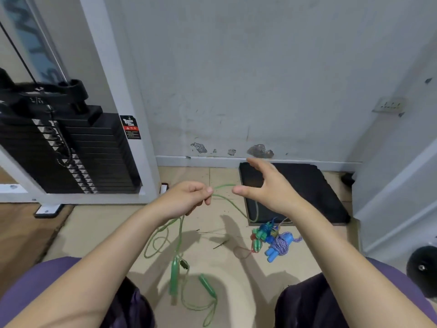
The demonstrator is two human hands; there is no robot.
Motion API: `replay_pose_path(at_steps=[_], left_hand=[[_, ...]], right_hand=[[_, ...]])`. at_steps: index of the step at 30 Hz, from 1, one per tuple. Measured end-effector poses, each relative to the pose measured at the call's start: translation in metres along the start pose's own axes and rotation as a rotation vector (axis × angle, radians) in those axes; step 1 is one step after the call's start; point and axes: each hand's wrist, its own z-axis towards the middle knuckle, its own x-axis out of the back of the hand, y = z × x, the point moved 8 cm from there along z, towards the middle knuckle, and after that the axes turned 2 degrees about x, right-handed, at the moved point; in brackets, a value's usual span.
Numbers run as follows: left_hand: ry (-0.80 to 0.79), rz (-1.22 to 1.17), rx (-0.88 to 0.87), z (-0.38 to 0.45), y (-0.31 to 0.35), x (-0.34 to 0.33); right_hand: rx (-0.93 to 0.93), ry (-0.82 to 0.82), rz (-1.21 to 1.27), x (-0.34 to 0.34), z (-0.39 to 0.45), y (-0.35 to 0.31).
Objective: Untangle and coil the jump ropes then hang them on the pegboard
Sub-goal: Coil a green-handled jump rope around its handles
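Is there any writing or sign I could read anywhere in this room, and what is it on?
Warning sticker on the white frame beside the weight stack: black with a red band, its print too small and blurred to read.
Marks on the stack's black top plate: blurred, unreadable.
Nothing else carries text.

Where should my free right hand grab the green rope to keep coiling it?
Judging by its pose, take the green rope on the free span just right of the left hand, where it hangs clear of the floor. Bring the open right hand down from above and pinch it there.
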Motion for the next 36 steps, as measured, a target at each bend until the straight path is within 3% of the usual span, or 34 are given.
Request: replay_pose_path(at_steps=[4, 7, 11, 16, 22, 26, 29, 31, 33, 36], left_hand=[[-0.171, -0.102, 0.002, 0.002, 0.012, -0.028], [-0.246, -0.099, -0.011, 0.003, 0.014, -0.031], [-0.279, -0.024, 0.015, 0.005, 0.009, -0.02], [-0.259, 0.248, 0.096, 0.005, -0.006, 0.003], [-0.251, 0.023, -0.009, 0.001, 0.01, -0.003], [-0.316, 0.014, -0.043, -0.005, 0.013, -0.027], [-0.252, -0.035, -0.041, -0.003, 0.014, -0.017], [-0.222, -0.057, -0.037, -0.003, 0.014, -0.006], [-0.222, -0.028, -0.02, -0.003, 0.01, 0.002], [-0.2, 0.204, 0.059, -0.001, -0.009, 0.02]], right_hand=[[0.119, -0.224, 0.086, -0.041, -0.004, -0.021], [0.097, -0.31, 0.126, -0.062, -0.01, -0.019], [0.045, -0.238, 0.046, -0.051, -0.001, -0.01], [0.031, 0.018, 0.146, -0.012, 0.006, 0.006], [-0.012, -0.199, 0.337, -0.026, -0.003, -0.003], [0.015, -0.33, 0.302, -0.05, -0.008, -0.013], [0.013, -0.352, 0.223, -0.054, -0.007, -0.009], [0.033, -0.297, 0.236, -0.046, -0.004, -0.009], [0.085, -0.14, 0.224, -0.027, 0.002, -0.008], [0.077, 0.068, 0.322, 0.003, 0.006, 0.004]])
